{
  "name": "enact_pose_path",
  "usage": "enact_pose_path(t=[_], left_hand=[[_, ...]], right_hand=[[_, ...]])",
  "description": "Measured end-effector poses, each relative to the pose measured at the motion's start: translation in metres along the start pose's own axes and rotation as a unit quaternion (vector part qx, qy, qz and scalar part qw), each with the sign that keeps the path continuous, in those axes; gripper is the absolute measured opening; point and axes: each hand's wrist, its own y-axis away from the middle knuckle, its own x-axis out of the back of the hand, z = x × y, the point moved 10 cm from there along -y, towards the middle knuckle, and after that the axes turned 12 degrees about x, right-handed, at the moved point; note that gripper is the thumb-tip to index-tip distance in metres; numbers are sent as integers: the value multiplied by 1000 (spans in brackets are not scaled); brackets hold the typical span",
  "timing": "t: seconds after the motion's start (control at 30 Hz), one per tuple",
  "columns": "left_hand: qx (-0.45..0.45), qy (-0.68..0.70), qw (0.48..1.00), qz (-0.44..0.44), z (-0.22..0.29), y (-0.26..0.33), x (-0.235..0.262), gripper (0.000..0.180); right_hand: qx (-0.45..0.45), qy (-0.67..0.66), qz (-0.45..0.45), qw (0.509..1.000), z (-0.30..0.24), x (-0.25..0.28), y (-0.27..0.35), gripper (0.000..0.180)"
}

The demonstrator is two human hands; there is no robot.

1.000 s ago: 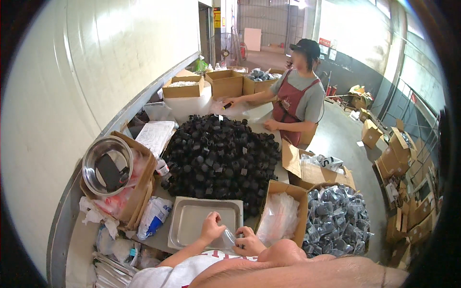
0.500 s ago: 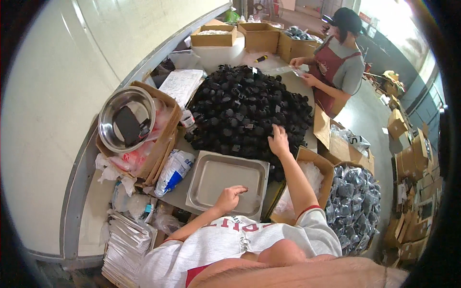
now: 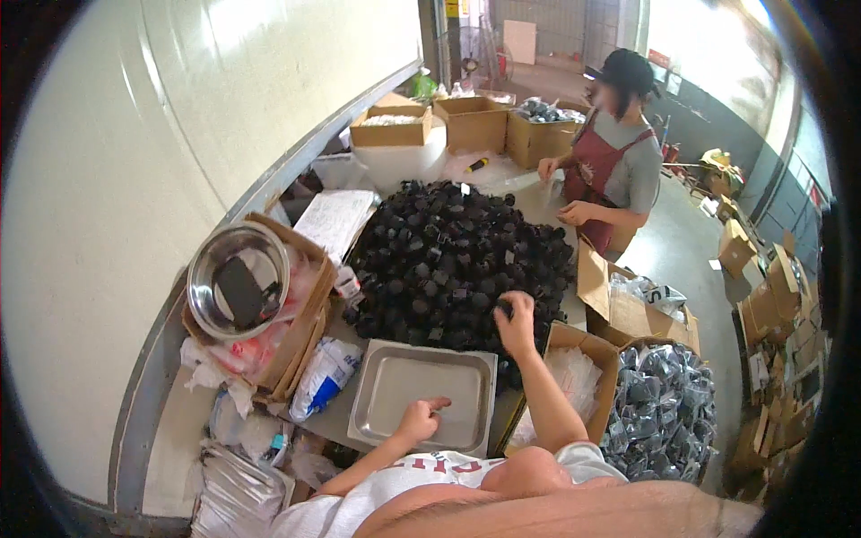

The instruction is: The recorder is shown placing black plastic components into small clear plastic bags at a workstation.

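A large heap of small black round-topped plastic parts (image 3: pixel 448 260) covers the middle of the table. At its near right edge my right hand (image 3: pixel 517 330) curls its fingers round one small black part (image 3: pixel 504 309); its exact kind is too small to make out. In front of the heap lies a shallow steel tray (image 3: pixel 363 394) with nothing in it. Over the tray's near side I hold my left hand (image 3: pixel 421 421), empty, with its index finger stretched out.
To the left, a steel bowl (image 3: pixel 199 285) rests on a carton of plastic bags beside a blue-and-white packet (image 3: pixel 325 377). Right of the tray stand a carton of clear bags (image 3: pixel 569 381) and many bagged black parts (image 3: pixel 659 412). Across the table a co-worker (image 3: pixel 619 152) handles a clear bag.
My right hand has closed on a black part at the heap. The left hand stays over the tray. The view has tilted up, and the co-worker's hands have shifted.
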Motion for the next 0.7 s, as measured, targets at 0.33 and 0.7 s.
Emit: enact_pose_path(t=[0.33,0.7], left_hand=[[96,204,948,-224,-13,-22,-58,41],[13,151,968,-202,20,-2,-48,43]], right_hand=[[-163,-259,-207,929,-59,0,147,58],[42,-159,-168,972,-116,24,149,37]])
